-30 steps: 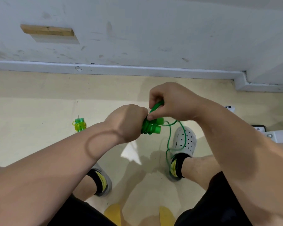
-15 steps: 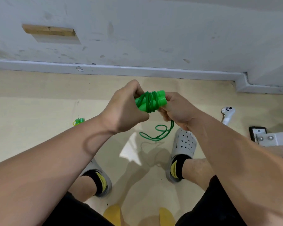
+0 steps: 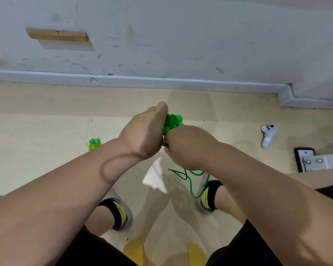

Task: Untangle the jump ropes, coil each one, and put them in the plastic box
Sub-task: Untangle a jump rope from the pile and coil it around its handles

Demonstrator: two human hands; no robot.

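Rope bundle, green, gripped by left hand; right hand holds its trailing cord.

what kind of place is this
Likely a bare indoor room used as a work or recording space: a scuffed white painted wall, a pale beige smooth floor, and a white plastic handheld controller lying on that floor.

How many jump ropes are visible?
2. A green plastic jump rope is gripped between the left hand and right hand; a coiled yellow-green jump rope lies on the floor to their left. Others may be hidden.
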